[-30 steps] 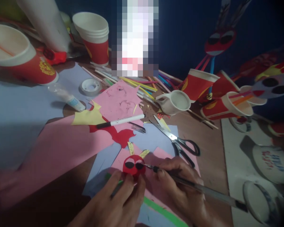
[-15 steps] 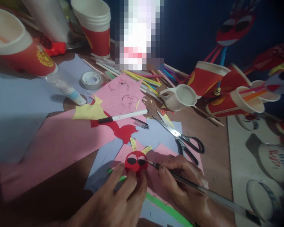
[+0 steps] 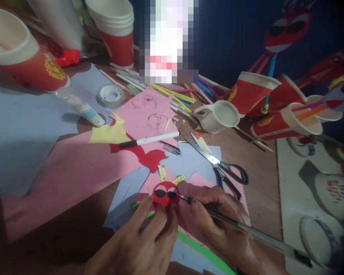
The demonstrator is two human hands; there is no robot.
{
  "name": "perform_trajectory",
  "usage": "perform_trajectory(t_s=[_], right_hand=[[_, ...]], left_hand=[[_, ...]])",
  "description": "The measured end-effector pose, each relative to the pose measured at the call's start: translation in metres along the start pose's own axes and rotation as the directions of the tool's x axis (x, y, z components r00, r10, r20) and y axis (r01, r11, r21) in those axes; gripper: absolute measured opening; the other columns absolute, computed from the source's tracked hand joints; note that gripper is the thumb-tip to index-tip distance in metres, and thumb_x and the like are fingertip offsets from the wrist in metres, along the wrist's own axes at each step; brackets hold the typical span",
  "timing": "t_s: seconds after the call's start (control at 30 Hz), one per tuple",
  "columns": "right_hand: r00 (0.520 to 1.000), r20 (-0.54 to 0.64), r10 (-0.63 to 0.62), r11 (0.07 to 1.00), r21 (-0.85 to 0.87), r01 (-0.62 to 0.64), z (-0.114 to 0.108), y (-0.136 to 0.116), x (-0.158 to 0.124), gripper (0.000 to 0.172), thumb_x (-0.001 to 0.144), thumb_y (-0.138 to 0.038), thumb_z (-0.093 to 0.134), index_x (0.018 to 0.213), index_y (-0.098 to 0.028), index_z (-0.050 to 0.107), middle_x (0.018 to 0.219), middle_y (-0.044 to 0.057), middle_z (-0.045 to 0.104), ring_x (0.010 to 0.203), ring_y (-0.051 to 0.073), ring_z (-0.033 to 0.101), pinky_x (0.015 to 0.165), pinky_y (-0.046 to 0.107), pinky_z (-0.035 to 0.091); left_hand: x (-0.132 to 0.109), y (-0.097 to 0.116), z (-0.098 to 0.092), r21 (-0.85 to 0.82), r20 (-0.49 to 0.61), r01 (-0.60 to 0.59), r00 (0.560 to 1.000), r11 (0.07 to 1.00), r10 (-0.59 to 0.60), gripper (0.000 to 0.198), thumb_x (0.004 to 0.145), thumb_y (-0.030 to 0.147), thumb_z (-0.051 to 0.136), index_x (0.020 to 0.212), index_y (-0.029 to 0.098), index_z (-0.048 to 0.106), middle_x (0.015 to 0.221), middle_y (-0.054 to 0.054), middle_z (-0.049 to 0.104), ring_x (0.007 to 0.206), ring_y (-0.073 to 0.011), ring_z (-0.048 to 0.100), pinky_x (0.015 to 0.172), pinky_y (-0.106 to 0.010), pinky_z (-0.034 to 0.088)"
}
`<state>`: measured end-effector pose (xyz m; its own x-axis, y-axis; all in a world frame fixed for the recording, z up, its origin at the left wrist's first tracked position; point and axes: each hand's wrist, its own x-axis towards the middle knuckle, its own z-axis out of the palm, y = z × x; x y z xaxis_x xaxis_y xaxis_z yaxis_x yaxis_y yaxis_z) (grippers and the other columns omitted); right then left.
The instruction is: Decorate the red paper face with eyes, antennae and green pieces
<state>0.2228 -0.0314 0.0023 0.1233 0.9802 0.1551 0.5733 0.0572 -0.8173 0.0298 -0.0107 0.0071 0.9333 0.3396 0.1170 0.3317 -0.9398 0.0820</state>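
Observation:
A small round red paper face lies low in the middle of the view, with dark eyes under pink lids and two yellow leaf-like antennae on top. The fingertips of my left hand hold its lower edge down and cover that part. My right hand is closed around a clear-barrelled pen. Its tip touches or nearly touches the edge of the right eye. Pink paper and pale blue paper lie beneath, and a green strip runs below my hands.
Black-handled scissors lie open beyond my right hand. A white marker with a black cap rests on paper scraps. Farther back are a glue bottle, tape roll, white cup, straws and several red paper cups.
Both hands keep nearly the same pose, the pen tip staying at the right eye. The whole view has shifted very slightly.

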Motion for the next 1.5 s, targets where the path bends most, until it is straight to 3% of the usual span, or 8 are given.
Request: perform_trajectory(t_s=[0.13, 0.23, 0.37, 0.6, 0.83, 1.07, 1.2, 1.5], right_hand=[[0.995, 0.07, 0.077, 0.983, 0.162, -0.087, -0.003, 0.008, -0.003, 0.009, 0.083, -0.015, 0.055, 0.084, -0.024, 0.056, 0.064, -0.005, 0.06, 0.053, 0.01, 0.059, 0.048, 0.019, 0.048], [0.995, -0.012, 0.096, 0.971, 0.219, -0.091, -0.002, 0.012, -0.006, 0.018, 0.088, -0.016, 0.049, 0.101, -0.025, 0.057, 0.081, 0.0, 0.065, 0.066, 0.012, 0.063, 0.059, 0.023, 0.053], [0.99, -0.106, -0.09, 0.981, 0.16, 0.106, 0.002, 0.011, -0.005, 0.03, 0.087, -0.009, 0.049, 0.112, -0.024, 0.056, 0.073, -0.003, 0.064, 0.059, 0.011, 0.06, 0.057, 0.022, 0.05], [0.988, 0.06, -0.143, 0.984, -0.097, 0.148, -0.001, 0.009, 0.013, 0.032, 0.084, -0.008, 0.048, 0.111, -0.024, 0.053, 0.095, 0.004, 0.066, 0.084, 0.021, 0.061, 0.071, 0.035, 0.049], [0.963, 0.13, -0.236, 0.937, -0.232, 0.261, 0.004, 0.01, 0.018, 0.035, 0.08, -0.005, 0.047, 0.111, -0.02, 0.053, 0.097, 0.008, 0.065, 0.083, 0.025, 0.055, 0.069, 0.038, 0.041], [0.91, 0.227, -0.347, 0.891, -0.224, 0.396, -0.003, 0.0, 0.015, 0.039, 0.082, -0.018, 0.056, 0.12, -0.019, 0.047, 0.107, 0.009, 0.062, 0.094, 0.028, 0.049, 0.076, 0.041, 0.036], [0.861, 0.337, -0.382, 0.857, -0.219, 0.466, -0.001, -0.011, 0.015, 0.049, 0.081, -0.032, 0.063, 0.124, -0.019, 0.044, 0.118, 0.008, 0.06, 0.11, 0.03, 0.043, 0.083, 0.042, 0.033], [0.874, 0.346, -0.341, 0.803, -0.376, 0.462, 0.014, -0.012, 0.009, 0.06, 0.072, -0.033, 0.072, 0.124, -0.017, 0.045, 0.12, 0.013, 0.059, 0.114, 0.033, 0.041, 0.091, 0.048, 0.026]], left_hand=[[0.0, 0.004, 0.001, 0.014, -0.045, 0.037, 0.998, 0.999, -0.037, 0.041, 0.087, 0.048, 0.045, 0.103, 0.016, 0.067, 0.113, -0.006, 0.064, 0.097, -0.0298, 0.048, 0.089, -0.048, 0.03], [0.0, 0.003, 0.002, 0.04, -0.045, 0.024, 0.999, 0.999, -0.023, 0.039, 0.088, 0.046, 0.045, 0.103, 0.018, 0.067, 0.114, -0.005, 0.064, 0.097, -0.0295, 0.048, 0.087, -0.047, 0.031], [0.0, 0.0, 0.002, 0.076, -0.023, 0.019, 1.0, 0.997, -0.017, 0.037, 0.089, 0.044, 0.044, 0.106, 0.02, 0.066, 0.116, -0.003, 0.063, 0.096, -0.0275, 0.05, 0.086, -0.046, 0.032], [-0.001, -0.002, 0.011, 0.098, -0.133, 0.001, 0.991, 0.995, 0.012, 0.028, 0.089, 0.036, 0.046, 0.105, 0.021, 0.063, 0.114, -0.002, 0.065, 0.09, -0.0245, 0.054, 0.084, -0.041, 0.036], [-0.009, -0.027, -0.01, -0.168, -0.251, 0.082, 0.96, 0.982, -0.123, 0.024, 0.09, 0.032, 0.04, 0.089, 0.021, 0.061, 0.102, -0.003, 0.067, 0.084, -0.0207, 0.059, 0.075, -0.034, 0.044], [-0.026, -0.047, -0.023, -0.308, -0.076, 0.37, 0.909, 0.876, -0.41, 0.014, 0.086, 0.016, 0.047, 0.087, 0.022, 0.06, 0.081, -0.002, 0.061, 0.074, -0.0165, 0.059, 0.068, -0.027, 0.048], [-0.018, -0.042, -0.022, -0.325, 0.037, 0.469, 0.874, 0.821, -0.485, 0.018, 0.086, 0.018, 0.047, 0.098, 0.022, 0.06, 0.086, -0.003, 0.06, 0.078, -0.0176, 0.06, 0.069, -0.027, 0.048], [-0.013, -0.038, -0.033, -0.362, 0.248, 0.611, 0.791, 0.704, -0.559, 0.026, 0.089, 0.024, 0.039, 0.104, 0.025, 0.06, 0.093, -0.002, 0.061, 0.086, -0.0183, 0.063, 0.068, -0.025, 0.048]])
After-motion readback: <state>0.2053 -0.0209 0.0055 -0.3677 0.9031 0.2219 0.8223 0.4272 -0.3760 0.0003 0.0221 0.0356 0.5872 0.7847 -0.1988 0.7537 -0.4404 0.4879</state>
